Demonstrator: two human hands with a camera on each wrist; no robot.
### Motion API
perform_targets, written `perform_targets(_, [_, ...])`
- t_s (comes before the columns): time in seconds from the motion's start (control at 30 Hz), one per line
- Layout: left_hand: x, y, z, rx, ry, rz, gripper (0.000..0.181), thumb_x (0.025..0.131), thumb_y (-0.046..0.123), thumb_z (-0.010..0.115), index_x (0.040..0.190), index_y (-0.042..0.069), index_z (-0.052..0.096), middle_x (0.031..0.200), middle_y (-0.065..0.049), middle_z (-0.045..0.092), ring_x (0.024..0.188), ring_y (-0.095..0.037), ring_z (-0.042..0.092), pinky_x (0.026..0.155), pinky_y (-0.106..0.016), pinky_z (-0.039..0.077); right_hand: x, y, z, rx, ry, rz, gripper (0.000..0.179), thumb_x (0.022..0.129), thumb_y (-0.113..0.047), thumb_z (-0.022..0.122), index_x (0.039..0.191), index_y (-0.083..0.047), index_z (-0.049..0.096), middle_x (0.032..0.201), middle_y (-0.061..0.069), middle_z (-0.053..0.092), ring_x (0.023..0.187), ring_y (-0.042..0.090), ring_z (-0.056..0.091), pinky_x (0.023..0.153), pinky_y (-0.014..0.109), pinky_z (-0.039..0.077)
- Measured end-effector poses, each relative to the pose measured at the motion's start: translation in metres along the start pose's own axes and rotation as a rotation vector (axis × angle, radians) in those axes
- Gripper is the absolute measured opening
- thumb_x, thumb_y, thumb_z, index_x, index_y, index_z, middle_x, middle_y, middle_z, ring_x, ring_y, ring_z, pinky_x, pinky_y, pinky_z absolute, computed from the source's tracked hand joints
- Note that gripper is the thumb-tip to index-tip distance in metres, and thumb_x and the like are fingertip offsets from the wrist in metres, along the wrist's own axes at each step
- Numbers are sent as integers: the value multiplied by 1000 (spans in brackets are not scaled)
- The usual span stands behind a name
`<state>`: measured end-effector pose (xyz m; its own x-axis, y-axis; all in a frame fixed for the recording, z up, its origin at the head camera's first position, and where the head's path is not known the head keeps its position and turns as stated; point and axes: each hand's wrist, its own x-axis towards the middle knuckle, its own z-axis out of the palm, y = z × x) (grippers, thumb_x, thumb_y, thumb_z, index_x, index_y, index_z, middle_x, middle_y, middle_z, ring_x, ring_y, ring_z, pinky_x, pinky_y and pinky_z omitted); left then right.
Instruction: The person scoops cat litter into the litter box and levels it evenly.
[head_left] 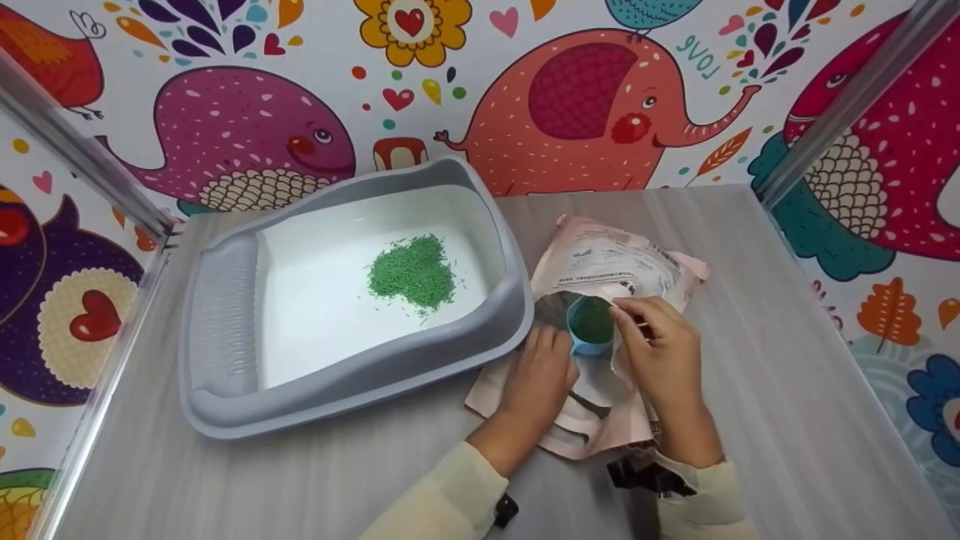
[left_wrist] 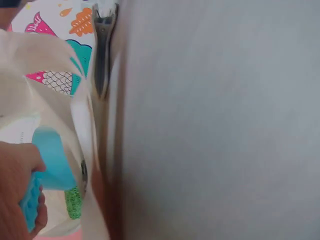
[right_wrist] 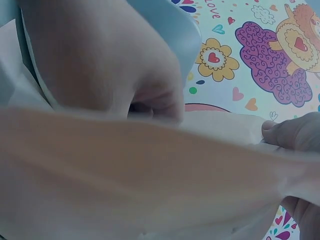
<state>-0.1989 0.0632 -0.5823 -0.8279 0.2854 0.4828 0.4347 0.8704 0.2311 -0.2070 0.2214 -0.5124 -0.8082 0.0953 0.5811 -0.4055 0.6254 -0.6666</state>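
Observation:
My left hand (head_left: pixel 541 375) grips the handle of a light blue scoop (head_left: pixel 592 349) at the mouth of a pink bag (head_left: pixel 566 266). Dark green pellets (head_left: pixel 591 321) fill the scoop's cup. In the left wrist view, curled fingers wrap the ridged handle of the scoop (left_wrist: pixel 52 160), and bright green pellets (left_wrist: pixel 73 202) show low inside the bag. My right hand (head_left: pixel 667 360) pinches the bag's right edge between thumb and fingers. The right wrist view has the bag's wall (right_wrist: pixel 125 170) across its middle, with the right thumb (right_wrist: pixel 295 132) over its edge.
Left of the bag stands a grey litter box (head_left: pixel 517 285) with a white inside. A heap of green pellets (head_left: pixel 416 274) lies on its floor. All this rests on a grey wood-grain table (head_left: pixel 787 360), with cartoon-printed walls (head_left: pixel 412 67) behind and beside it.

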Motion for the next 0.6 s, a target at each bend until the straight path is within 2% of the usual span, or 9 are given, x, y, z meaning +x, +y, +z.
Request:
perform_targets(0.17, [-7, 0, -9, 28, 63, 35, 22, 86, 20, 77, 98, 13, 60, 97, -2, 59, 91, -17, 54, 80, -24, 53, 1, 0, 0, 0, -2, 6, 12, 90, -2, 78, 100, -5, 81, 92, 7, 77, 78, -2, 64, 70, 4, 50])
perform_targets(0.33, [-13, -5, -15, -56, 120, 17, 24, 82, 16, 79, 96, 13, 60, 98, -2, 60, 91, -17, 55, 76, -25, 55, 1, 0, 0, 3, 7, 1, 11, 90, -3, 78, 100, -4, 81, 91, 7, 77, 78, -3, 63, 70, 4, 50])
perform_targets(0.47, [-20, -11, -20, -115, 187, 36, 27, 78, 12, 80, 93, 13, 59, 96, -1, 59, 88, -17, 54, 71, -25, 54, 1, 0, 0, 22, 25, 5, 10, 90, -2, 78, 99, -4, 81, 91, 8, 78, 78, -6, 62, 70, 4, 50])
perform_targets(0.6, [-27, -19, -24, -138, 236, 57, 26, 76, 10, 80, 94, 13, 61, 98, -1, 61, 88, -16, 56, 74, -25, 53, 1, -1, 1, 36, 44, 9, 10, 89, -1, 78, 99, -3, 81, 91, 9, 78, 78, -7, 61, 70, 4, 50])
